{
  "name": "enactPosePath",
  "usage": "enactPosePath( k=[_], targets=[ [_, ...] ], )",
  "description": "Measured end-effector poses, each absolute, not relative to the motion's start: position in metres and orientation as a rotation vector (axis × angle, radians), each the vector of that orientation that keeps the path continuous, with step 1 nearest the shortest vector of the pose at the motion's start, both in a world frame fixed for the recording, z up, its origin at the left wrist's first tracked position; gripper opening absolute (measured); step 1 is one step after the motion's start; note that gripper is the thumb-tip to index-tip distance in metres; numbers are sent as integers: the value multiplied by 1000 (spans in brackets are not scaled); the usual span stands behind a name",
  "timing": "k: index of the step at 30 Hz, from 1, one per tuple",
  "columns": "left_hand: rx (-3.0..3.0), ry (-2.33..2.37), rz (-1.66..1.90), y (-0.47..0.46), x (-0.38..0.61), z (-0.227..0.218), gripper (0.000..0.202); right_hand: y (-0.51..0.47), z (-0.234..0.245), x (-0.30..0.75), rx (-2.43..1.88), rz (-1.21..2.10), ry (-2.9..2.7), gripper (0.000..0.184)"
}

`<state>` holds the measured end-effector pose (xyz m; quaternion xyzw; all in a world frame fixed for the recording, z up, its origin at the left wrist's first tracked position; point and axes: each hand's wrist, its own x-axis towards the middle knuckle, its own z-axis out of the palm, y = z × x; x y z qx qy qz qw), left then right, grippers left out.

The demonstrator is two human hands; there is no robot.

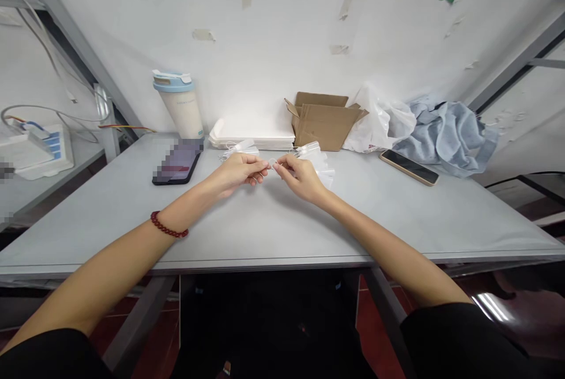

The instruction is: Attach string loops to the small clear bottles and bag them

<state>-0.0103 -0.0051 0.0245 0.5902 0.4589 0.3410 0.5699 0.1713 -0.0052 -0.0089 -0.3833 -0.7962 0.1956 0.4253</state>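
Observation:
Near the middle of the table, my left hand [244, 171] and my right hand [300, 176] meet almost fingertip to fingertip. A thin white string loop [272, 162] runs between them, and each hand pinches it with thumb and forefinger. Just behind my left hand lie white tags [243, 146] with strings. More white tags [315, 154] are fanned out behind and beside my right hand, partly covered by it. Whether a tag hangs from the pinched string I cannot tell.
A stack of white sheets [253, 133] and an opened cardboard box [324, 126] stand against the wall. Leftward are a cup [180, 105] and a dark phone [179, 162]. Rightward are a plastic bag [375, 120], a second phone [409, 167] and bluish cloth [450, 135] on the grey table [273, 232].

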Motion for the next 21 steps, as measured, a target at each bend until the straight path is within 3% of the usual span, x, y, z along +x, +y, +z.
enactPosePath(
  k=[21],
  targets=[
    [1372, 1043, 814, -4, -8, 17, 24, -7, -8, 170, -1003, 518, -2018, 28]
  ],
)
